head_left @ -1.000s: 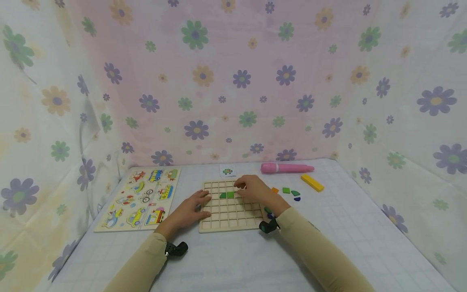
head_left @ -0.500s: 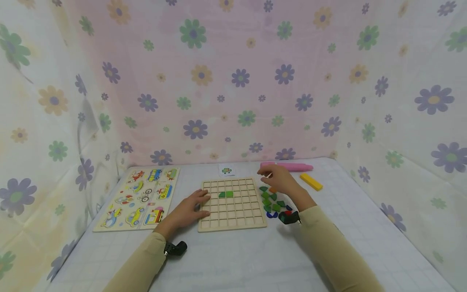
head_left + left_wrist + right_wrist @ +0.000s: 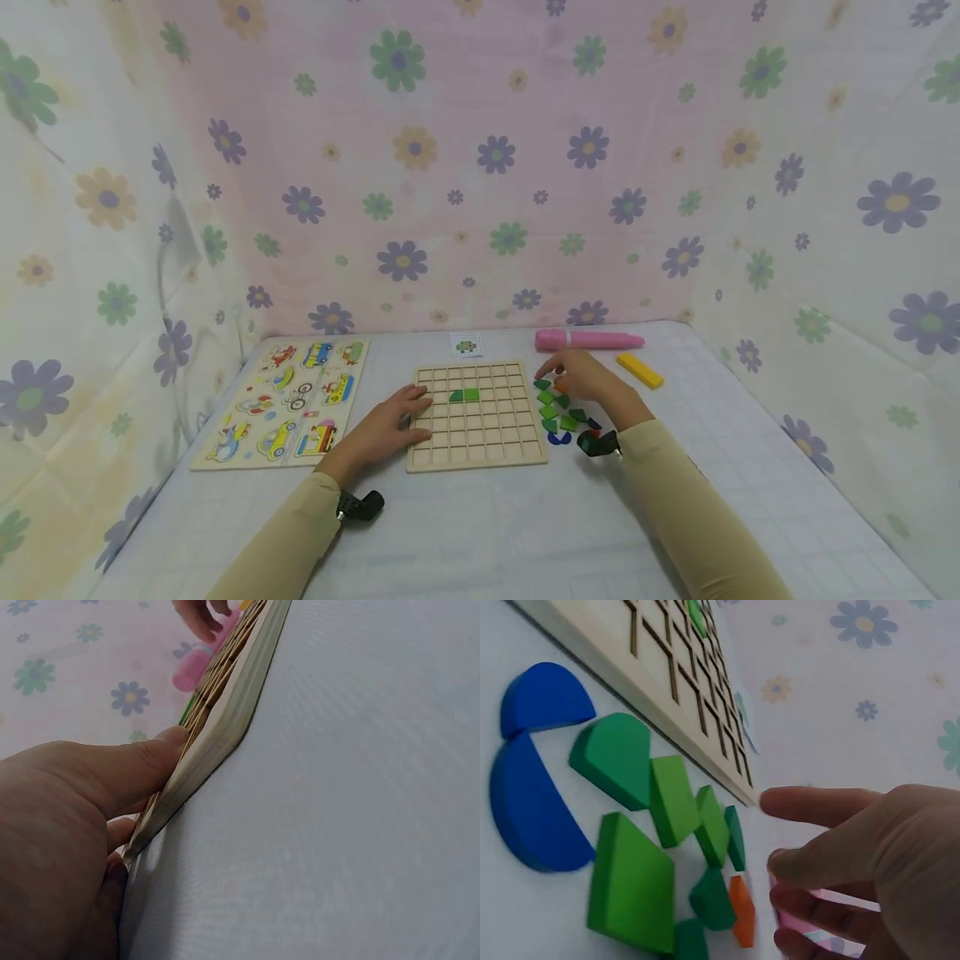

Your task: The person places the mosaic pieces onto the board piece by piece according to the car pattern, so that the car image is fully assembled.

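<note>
A wooden grid board (image 3: pixel 495 432) lies before me. A dark green rounded piece (image 3: pixel 456 396) and a light green square (image 3: pixel 471 395) sit side by side in its cells. My left hand (image 3: pixel 381 429) rests at the board's left edge, thumb and fingers spread and touching it. Just past the right edge, my right hand (image 3: pixel 591 380) hovers over loose pieces, its fingertips near a dark green piece (image 3: pixel 542 384) at the back. The right wrist view shows those fingers holding nothing, beside light green blocks (image 3: pixel 630 885), an orange piece (image 3: pixel 742 911) and blue half-rounds (image 3: pixel 536 810).
A picture puzzle board (image 3: pixel 281 408) with vehicles lies on the left. Behind the grid is a small pattern card (image 3: pixel 467 345). A pink pen-like stick (image 3: pixel 588 340) and a yellow bar (image 3: pixel 641 371) lie at the back right. Flowered cloth walls surround the table.
My right hand has moved off the grid to the right, then lowered over the loose pieces. The left hand stays at the board's edge. The two green pieces remain in their cells.
</note>
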